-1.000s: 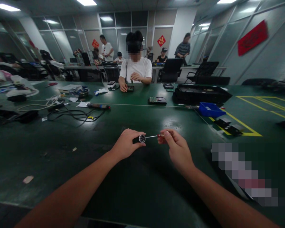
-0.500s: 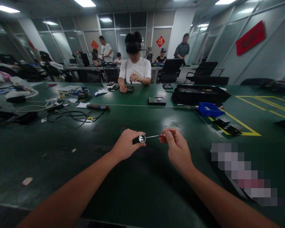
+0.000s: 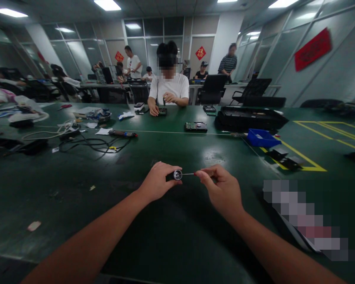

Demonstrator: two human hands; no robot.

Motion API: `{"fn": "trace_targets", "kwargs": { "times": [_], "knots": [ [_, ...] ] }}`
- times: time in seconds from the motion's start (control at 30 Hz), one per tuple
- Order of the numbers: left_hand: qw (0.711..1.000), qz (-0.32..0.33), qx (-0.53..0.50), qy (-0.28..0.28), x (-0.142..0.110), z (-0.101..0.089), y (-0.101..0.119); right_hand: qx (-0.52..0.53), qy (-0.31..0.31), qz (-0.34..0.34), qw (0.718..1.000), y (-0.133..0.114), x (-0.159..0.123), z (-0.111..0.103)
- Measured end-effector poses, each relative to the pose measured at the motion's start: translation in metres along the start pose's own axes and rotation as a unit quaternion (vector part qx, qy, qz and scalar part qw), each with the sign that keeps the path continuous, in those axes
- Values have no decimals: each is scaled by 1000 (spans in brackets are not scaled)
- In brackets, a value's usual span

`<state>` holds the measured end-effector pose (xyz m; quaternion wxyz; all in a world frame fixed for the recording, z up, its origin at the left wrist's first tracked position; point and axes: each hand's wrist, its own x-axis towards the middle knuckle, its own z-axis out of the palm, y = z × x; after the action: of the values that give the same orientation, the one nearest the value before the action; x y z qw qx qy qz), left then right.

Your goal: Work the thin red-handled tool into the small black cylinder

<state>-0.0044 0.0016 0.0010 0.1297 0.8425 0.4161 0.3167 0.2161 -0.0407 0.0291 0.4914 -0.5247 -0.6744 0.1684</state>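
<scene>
At the green table, curls the right hand nearly closed around a slim red-ended tool and, with thumb and fingertips of the left hand parted in a C, clasps a small silvery-rimmed round piece. Points the tool's shaft at its right side
</scene>
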Motion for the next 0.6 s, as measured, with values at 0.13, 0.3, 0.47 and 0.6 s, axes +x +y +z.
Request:
{"fn": "trace_targets", "kwargs": {
  "times": [0.13,0.3,0.47,0.6],
  "knots": [
    [1000,2,-4,6,-1,1,-2,2,-23,-29,999,-1,-2,0],
    [1000,-4,-4,14,-1,2,-5,-9,-88,-90,992,-4,-4,-2],
    [1000,-5,-7,14,-1,2,-4,-7,-61,-79,995,-1,-7,0],
    [1000,-6,-7,21,-1,3,-4,114,-25,20,993,2,-7,6]
  ]
}}
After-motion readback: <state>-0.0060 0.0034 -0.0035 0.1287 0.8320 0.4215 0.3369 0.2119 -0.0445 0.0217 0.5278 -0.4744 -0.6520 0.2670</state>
